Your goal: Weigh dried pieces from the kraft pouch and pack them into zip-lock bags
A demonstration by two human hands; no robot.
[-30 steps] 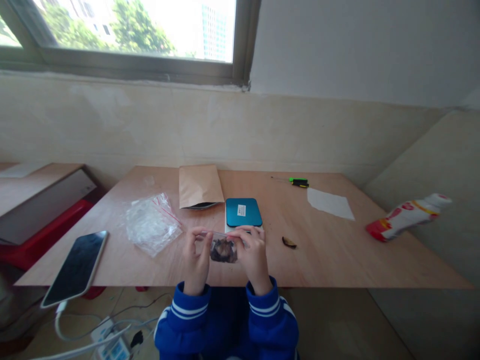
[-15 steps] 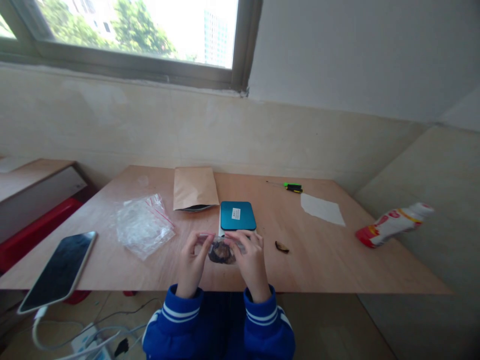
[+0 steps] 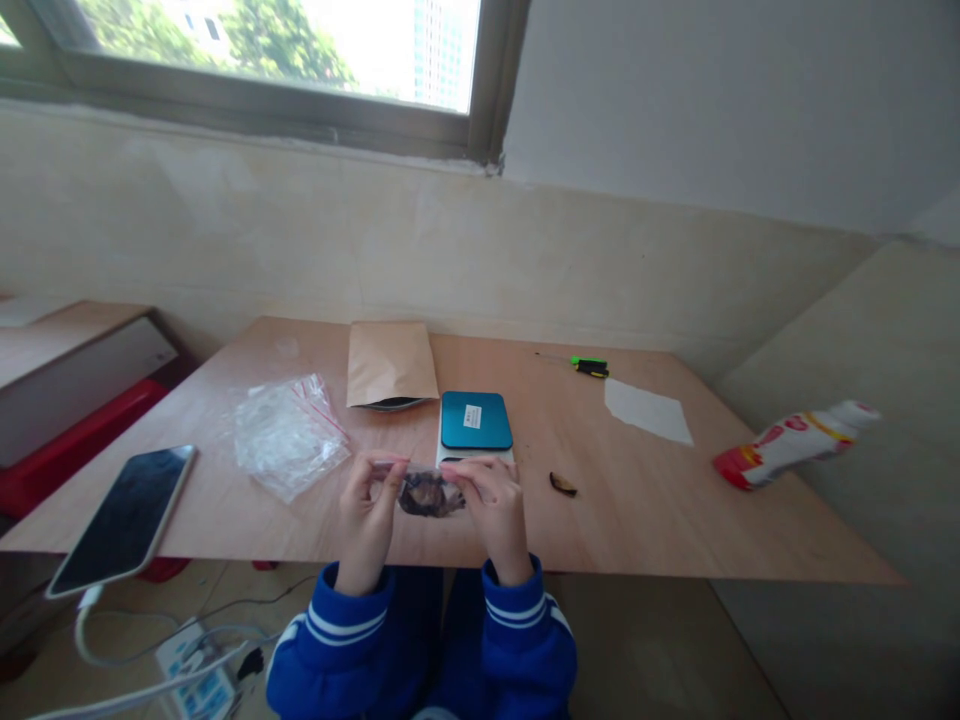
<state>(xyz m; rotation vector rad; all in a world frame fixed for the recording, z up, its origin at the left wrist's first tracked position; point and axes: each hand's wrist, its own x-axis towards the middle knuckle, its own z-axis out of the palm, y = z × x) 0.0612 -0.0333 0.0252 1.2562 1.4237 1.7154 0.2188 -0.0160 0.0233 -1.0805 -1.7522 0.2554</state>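
A small clear zip bag (image 3: 420, 480) with a dark brownish clump (image 3: 424, 496) inside hangs upright, top edge level, just above the near edge of the table (image 3: 637, 500).

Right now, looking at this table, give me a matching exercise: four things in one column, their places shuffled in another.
1 phone
2 small clear bag
3 screwdriver
4 brown envelope

A pinched between left hand and right hand
B far edge of the table, right of the middle
C near left corner
D just left of the teal scale, farther back

Pairs: 1-C, 2-A, 3-B, 4-D
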